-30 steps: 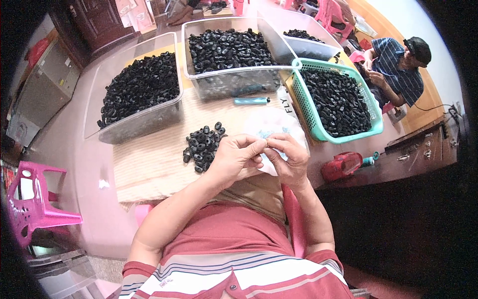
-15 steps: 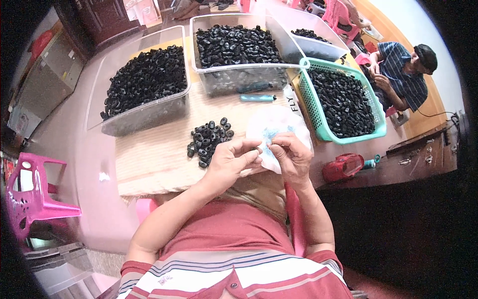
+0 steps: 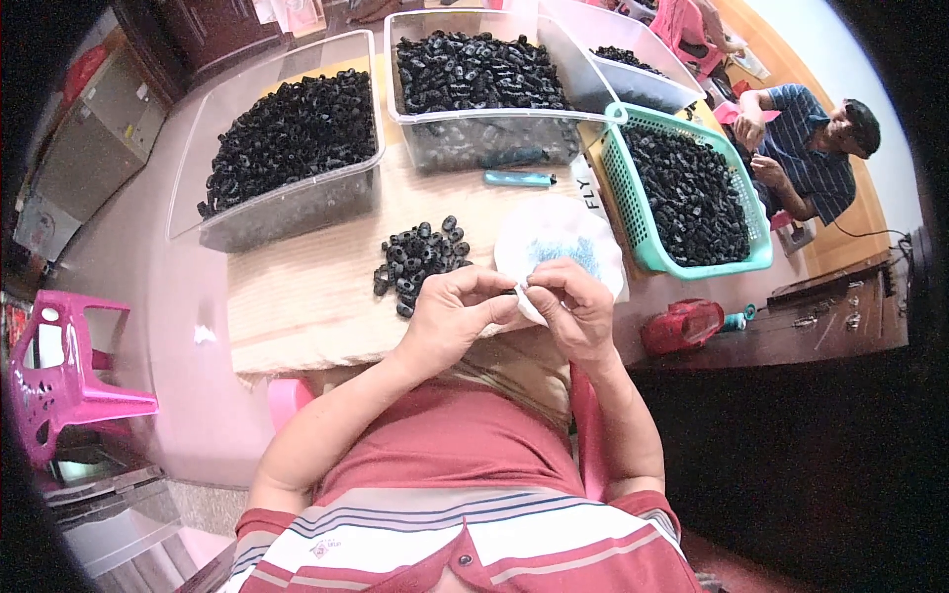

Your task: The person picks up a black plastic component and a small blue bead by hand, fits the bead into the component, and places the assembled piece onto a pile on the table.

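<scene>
My left hand [image 3: 457,308] is closed in a pinch, with a bit of a small black part [image 3: 511,292] showing at its fingertips. Close against it, my right hand [image 3: 576,308] pinches thumb to forefinger; whatever it grips is too small to make out. Both hands are above the near edge of the table. Just beyond the right hand lies a white scalloped plate [image 3: 514,229] with tiny light-blue pieces [image 3: 575,253] spread on it. A loose pile of black oval plastic parts [image 3: 415,259] sits beyond the left hand.
Clear tubs full of black parts stand left [image 3: 287,183] and centre [image 3: 484,140], beside a green basket [image 3: 647,232]. A teal utility knife [image 3: 519,179] lies before the centre tub. A pink stool [image 3: 84,381] is left. A person [image 3: 806,148] works at the right.
My right fingertips have come in to the left ones, narrowing the gap between the hands. The plate shows more fully now. The view has shifted slightly.
</scene>
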The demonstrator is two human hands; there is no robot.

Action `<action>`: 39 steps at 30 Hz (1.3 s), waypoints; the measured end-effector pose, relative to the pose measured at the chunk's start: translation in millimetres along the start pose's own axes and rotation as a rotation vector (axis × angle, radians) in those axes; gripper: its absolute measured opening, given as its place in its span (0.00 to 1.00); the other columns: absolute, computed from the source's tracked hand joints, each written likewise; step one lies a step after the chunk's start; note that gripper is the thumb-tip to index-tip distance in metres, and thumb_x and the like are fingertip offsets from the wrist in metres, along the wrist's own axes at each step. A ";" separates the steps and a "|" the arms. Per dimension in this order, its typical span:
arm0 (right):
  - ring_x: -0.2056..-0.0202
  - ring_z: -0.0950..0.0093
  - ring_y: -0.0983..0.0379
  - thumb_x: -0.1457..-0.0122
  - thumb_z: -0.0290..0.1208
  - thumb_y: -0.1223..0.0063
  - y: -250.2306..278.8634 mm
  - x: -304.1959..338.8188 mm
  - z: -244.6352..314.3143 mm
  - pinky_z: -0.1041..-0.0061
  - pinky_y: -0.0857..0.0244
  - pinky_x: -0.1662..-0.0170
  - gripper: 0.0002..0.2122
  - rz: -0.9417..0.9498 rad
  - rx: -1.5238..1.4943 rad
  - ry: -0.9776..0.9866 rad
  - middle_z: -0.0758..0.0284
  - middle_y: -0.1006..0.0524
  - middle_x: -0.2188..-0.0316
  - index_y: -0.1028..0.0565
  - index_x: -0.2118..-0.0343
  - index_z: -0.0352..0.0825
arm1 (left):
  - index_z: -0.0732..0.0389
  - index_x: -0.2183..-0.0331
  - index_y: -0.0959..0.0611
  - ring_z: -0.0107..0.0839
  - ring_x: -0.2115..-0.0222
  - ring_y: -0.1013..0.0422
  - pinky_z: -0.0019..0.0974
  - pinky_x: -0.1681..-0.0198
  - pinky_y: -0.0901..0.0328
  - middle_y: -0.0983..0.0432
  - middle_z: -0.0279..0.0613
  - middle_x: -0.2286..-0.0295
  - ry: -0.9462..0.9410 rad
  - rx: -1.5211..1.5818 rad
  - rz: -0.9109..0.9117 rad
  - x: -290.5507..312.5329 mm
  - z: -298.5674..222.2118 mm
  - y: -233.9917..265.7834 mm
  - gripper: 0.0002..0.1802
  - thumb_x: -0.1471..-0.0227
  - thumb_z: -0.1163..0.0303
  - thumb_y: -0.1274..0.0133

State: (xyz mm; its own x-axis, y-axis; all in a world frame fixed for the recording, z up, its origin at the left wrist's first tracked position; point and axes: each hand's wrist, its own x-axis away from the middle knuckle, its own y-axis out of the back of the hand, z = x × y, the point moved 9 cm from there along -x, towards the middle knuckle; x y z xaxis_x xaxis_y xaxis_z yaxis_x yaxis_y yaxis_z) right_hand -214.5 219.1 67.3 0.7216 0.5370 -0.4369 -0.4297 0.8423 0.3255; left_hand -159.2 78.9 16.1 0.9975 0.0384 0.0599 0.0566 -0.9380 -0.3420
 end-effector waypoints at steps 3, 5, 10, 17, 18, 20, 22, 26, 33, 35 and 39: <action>0.65 0.75 0.23 0.44 0.19 0.39 -2.0 -0.3 1.0 0.78 0.29 0.63 0.06 0.027 0.002 -0.024 0.61 0.21 0.65 0.21 0.63 0.28 | 0.66 0.60 0.17 0.21 0.65 0.24 0.27 0.59 0.28 0.19 0.35 0.65 -0.017 -0.095 0.008 0.5 -0.2 1.6 0.09 0.45 0.78 0.39; 0.64 0.74 0.22 0.44 0.19 0.39 -5.3 -0.5 -0.6 0.78 0.28 0.61 0.06 0.062 -0.018 -0.044 0.61 0.21 0.65 0.21 0.63 0.27 | 0.66 0.61 0.17 0.20 0.65 0.25 0.27 0.60 0.28 0.19 0.35 0.66 -0.028 -0.072 0.012 1.1 1.4 1.4 0.08 0.45 0.78 0.39; 0.64 0.75 0.22 0.43 0.19 0.40 -7.5 1.0 -3.1 0.78 0.28 0.61 0.06 0.073 -0.025 -0.061 0.62 0.22 0.65 0.21 0.63 0.27 | 0.66 0.60 0.17 0.20 0.65 0.25 0.26 0.59 0.29 0.19 0.35 0.65 -0.036 -0.101 0.025 4.0 -6.6 -1.6 0.09 0.45 0.78 0.39; 0.65 0.77 0.23 0.43 0.18 0.40 -8.0 1.0 -3.0 0.79 0.29 0.62 0.06 0.063 -0.045 -0.067 0.63 0.22 0.65 0.21 0.63 0.27 | 0.66 0.59 0.16 0.21 0.66 0.24 0.27 0.60 0.29 0.18 0.37 0.65 -0.045 -0.069 -0.029 4.0 -7.8 7.0 0.11 0.46 0.77 0.38; 0.65 0.77 0.23 0.43 0.18 0.40 -8.1 1.3 -3.1 0.79 0.29 0.62 0.06 0.064 -0.044 -0.066 0.63 0.22 0.65 0.21 0.63 0.27 | 0.66 0.62 0.16 0.21 0.67 0.24 0.27 0.61 0.29 0.18 0.38 0.67 -0.040 -0.016 -0.047 3.8 -7.1 8.9 0.09 0.47 0.77 0.38; 0.65 0.77 0.24 0.43 0.18 0.40 -8.5 2.0 -2.3 0.80 0.29 0.62 0.06 0.063 -0.037 -0.042 0.63 0.22 0.66 0.22 0.63 0.27 | 0.65 0.61 0.17 0.22 0.67 0.23 0.27 0.62 0.28 0.18 0.39 0.67 -0.025 -0.006 -0.055 2.8 -1.7 13.5 0.09 0.47 0.77 0.38; 0.65 0.77 0.23 0.44 0.18 0.40 -8.7 2.4 -2.7 0.79 0.29 0.63 0.05 0.061 -0.031 -0.046 0.63 0.22 0.66 0.22 0.64 0.27 | 0.65 0.61 0.17 0.23 0.67 0.23 0.28 0.62 0.27 0.18 0.39 0.67 -0.008 0.005 -0.064 3.0 -2.3 14.3 0.09 0.46 0.77 0.39; 0.65 0.76 0.24 0.44 0.18 0.40 -10.2 3.1 -1.2 0.79 0.29 0.63 0.05 0.033 -0.039 -0.056 0.63 0.22 0.66 0.22 0.65 0.28 | 0.64 0.59 0.19 0.27 0.66 0.21 0.31 0.59 0.24 0.19 0.40 0.66 0.111 0.200 -0.083 6.1 3.7 13.5 0.09 0.44 0.76 0.40; 0.67 0.74 0.24 0.45 0.18 0.39 -14.9 3.7 9.0 0.78 0.29 0.65 0.05 0.007 0.001 0.033 0.62 0.22 0.68 0.21 0.65 0.29 | 0.62 0.59 0.19 0.28 0.65 0.21 0.33 0.57 0.23 0.19 0.38 0.64 0.212 0.390 -0.071 7.8 15.4 12.6 0.09 0.43 0.73 0.40; 0.68 0.73 0.24 0.46 0.18 0.38 -17.6 3.1 13.7 0.77 0.29 0.66 0.06 -0.004 0.011 0.041 0.62 0.22 0.69 0.21 0.65 0.29 | 0.62 0.59 0.20 0.27 0.64 0.21 0.32 0.58 0.23 0.20 0.38 0.64 0.215 0.413 -0.074 8.0 19.0 14.2 0.09 0.42 0.72 0.40; 0.69 0.73 0.24 0.47 0.18 0.37 -21.1 6.5 12.8 0.77 0.30 0.67 0.06 -0.036 -0.001 0.065 0.62 0.22 0.69 0.21 0.65 0.29 | 0.62 0.60 0.19 0.29 0.63 0.21 0.35 0.56 0.24 0.19 0.39 0.65 0.252 0.503 -0.049 9.5 20.7 7.6 0.08 0.43 0.73 0.40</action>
State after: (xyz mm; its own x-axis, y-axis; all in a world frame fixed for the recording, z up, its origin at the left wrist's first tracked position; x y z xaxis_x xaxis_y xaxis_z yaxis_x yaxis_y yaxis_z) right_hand -193.7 204.2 68.4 0.7001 0.5081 -0.5017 -0.4045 0.8612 0.3077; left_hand -148.4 79.2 -5.3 0.9554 -0.0643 0.2881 0.1775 -0.6547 -0.7347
